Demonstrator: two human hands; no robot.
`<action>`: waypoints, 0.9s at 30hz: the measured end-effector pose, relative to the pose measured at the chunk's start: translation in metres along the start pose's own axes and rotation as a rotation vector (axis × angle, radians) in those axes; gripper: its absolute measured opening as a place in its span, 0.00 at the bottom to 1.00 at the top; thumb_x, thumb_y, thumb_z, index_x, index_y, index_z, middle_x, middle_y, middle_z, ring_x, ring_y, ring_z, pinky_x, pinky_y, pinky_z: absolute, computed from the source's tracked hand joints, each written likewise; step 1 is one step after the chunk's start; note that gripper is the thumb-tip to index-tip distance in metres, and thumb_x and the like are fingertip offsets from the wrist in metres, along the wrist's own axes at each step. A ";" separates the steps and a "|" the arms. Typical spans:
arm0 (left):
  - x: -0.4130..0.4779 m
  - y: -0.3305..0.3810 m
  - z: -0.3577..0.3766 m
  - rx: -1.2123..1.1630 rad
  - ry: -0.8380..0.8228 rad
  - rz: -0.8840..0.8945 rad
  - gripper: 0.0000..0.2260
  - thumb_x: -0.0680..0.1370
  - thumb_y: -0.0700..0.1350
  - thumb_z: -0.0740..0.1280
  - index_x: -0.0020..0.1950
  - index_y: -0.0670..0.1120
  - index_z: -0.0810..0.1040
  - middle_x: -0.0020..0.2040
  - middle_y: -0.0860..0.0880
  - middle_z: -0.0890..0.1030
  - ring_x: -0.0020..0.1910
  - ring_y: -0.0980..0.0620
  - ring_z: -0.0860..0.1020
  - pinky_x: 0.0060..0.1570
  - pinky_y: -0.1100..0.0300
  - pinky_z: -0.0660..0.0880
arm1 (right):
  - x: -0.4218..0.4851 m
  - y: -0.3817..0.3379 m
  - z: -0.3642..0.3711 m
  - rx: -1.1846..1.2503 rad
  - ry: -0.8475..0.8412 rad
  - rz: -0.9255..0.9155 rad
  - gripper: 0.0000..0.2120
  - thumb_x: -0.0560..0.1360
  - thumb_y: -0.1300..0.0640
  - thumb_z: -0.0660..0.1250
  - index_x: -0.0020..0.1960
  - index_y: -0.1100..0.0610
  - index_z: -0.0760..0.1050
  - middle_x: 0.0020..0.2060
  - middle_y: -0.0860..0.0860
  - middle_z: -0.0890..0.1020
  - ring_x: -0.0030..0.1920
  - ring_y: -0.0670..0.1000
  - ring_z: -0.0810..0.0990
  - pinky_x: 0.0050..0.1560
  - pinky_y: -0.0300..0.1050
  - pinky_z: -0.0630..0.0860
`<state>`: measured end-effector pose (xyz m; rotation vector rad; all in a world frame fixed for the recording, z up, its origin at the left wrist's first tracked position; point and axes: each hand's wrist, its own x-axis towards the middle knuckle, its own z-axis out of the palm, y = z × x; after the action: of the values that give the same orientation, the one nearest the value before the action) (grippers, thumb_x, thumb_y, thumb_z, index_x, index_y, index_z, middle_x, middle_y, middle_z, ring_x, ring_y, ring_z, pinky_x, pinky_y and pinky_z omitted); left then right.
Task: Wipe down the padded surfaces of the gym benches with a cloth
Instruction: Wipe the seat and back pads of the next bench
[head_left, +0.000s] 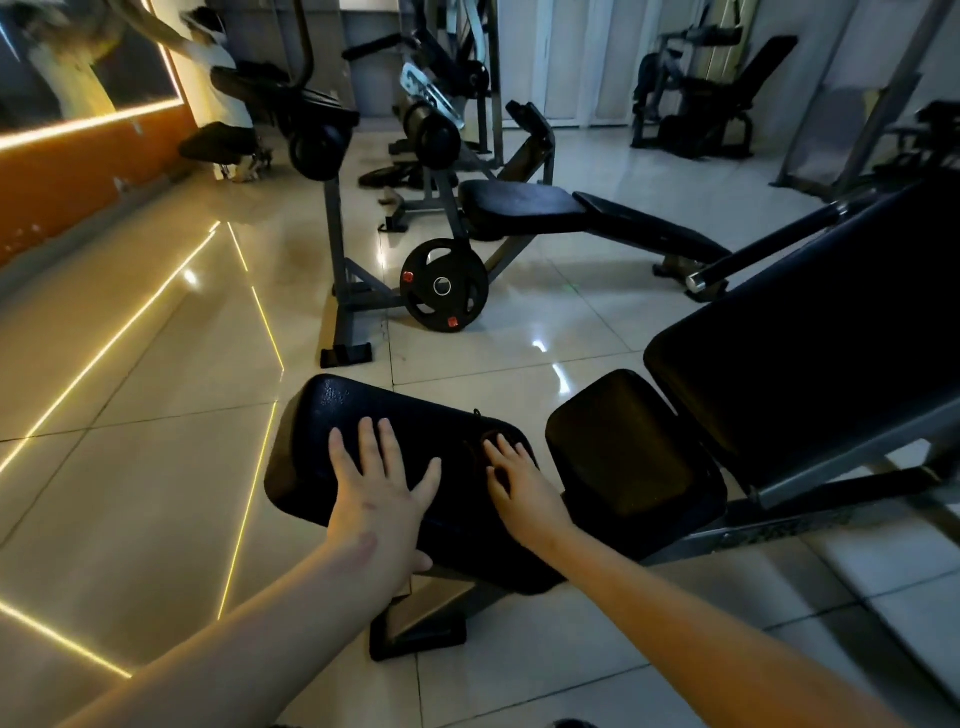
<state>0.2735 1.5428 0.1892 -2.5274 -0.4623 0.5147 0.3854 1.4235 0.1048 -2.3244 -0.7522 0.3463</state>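
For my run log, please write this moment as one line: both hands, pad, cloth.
left hand: flat on black pad | right hand: fingers bent on same pad | cloth: not clearly visible

I read a black, pebble-grained bench pad (374, 410); a black seat pad (623, 457) and backrest (805, 332) on a grey frame (831, 462); a black weight plate (444, 285) with red marks; cream floor tiles (156, 415) in a grid, streaked yellow; an orange wall (78, 176).

— What's the room like from there?
— I see glossy pale floor tiles (156, 364) reflecting yellow lines. At ten o'clock, an orange wall (78, 171) under a glowing light strip (88, 120).
— Equipment?
— At twelve, a weight plate (444, 285) by a grey frame (335, 244).
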 end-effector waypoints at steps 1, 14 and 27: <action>0.001 -0.001 0.000 -0.002 0.003 0.005 0.48 0.73 0.70 0.63 0.78 0.54 0.34 0.74 0.28 0.34 0.73 0.27 0.35 0.67 0.27 0.39 | 0.010 -0.001 -0.002 -0.002 0.005 0.029 0.23 0.84 0.52 0.52 0.78 0.50 0.53 0.78 0.47 0.51 0.78 0.49 0.46 0.75 0.46 0.51; -0.004 -0.002 0.000 -0.023 0.047 -0.014 0.47 0.74 0.69 0.62 0.78 0.53 0.35 0.75 0.29 0.36 0.74 0.27 0.37 0.68 0.28 0.40 | -0.058 -0.013 0.000 0.072 -0.021 -0.077 0.27 0.82 0.59 0.57 0.78 0.49 0.53 0.77 0.44 0.54 0.77 0.45 0.46 0.76 0.45 0.52; -0.011 -0.002 -0.001 0.007 0.025 -0.082 0.43 0.76 0.69 0.59 0.78 0.55 0.35 0.76 0.31 0.37 0.75 0.29 0.38 0.69 0.29 0.41 | 0.000 -0.019 -0.003 0.043 0.052 0.003 0.25 0.81 0.61 0.58 0.77 0.53 0.60 0.76 0.52 0.60 0.77 0.54 0.55 0.75 0.49 0.57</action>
<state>0.2645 1.5397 0.1942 -2.4935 -0.5514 0.4525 0.3785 1.4334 0.1192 -2.2851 -0.7090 0.2990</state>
